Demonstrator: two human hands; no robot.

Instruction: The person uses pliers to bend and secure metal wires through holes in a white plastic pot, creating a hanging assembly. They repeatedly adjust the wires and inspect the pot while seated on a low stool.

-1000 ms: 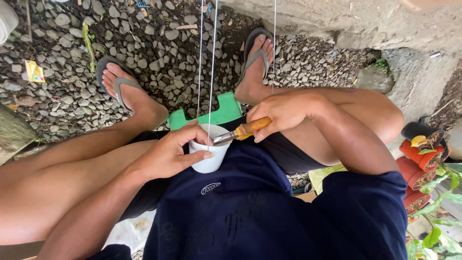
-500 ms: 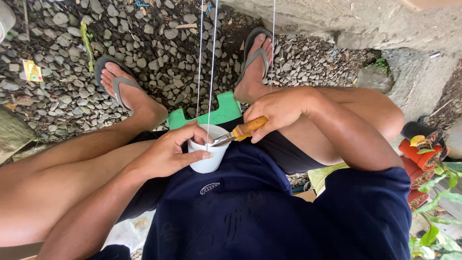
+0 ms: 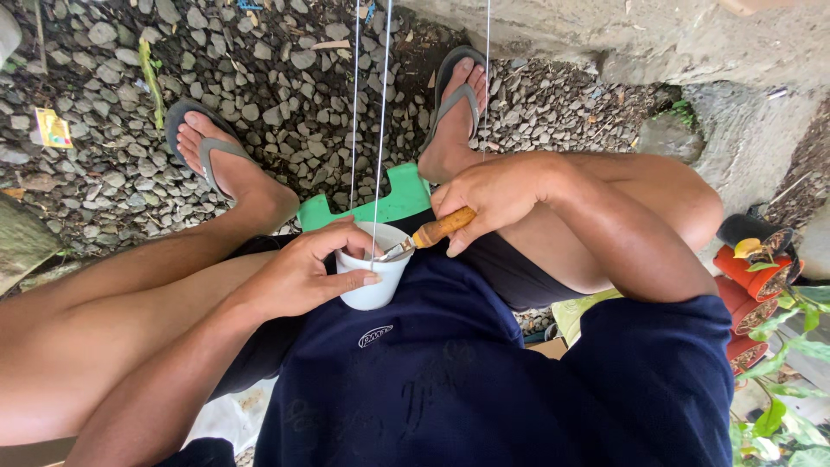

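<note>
Crossing the white cup [image 3: 373,281], thin strings [image 3: 380,130] above a green stool [image 3: 399,195]

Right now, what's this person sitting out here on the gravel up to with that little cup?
A seated person grips a small white plastic cup in the left hand, resting it against their lap. The right hand holds a wooden-handled tool whose metal tip meets the cup's rim beside the thin hanging strings. A green plastic stool sits beneath them, and both feet in grey sandals rest on grey gravel.
</note>
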